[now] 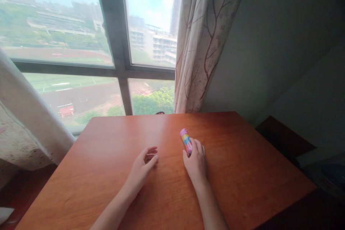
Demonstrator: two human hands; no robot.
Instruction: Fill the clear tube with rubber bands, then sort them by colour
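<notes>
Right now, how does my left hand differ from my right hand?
Your left hand holds nothing, while your right hand has its thumb and fingers about the colourful tube; how firmly, I can't tell. The left hand is turned with its thumb side toward the right hand, fingers loosely curled; the right hand shows its back, fingers pointing forward. Both are bare and at the wooden table.

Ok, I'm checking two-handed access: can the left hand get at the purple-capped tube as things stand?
Probably yes: only tabletop shows between the left hand and the purple-capped tube, though the right hand crowds its near end.
</notes>
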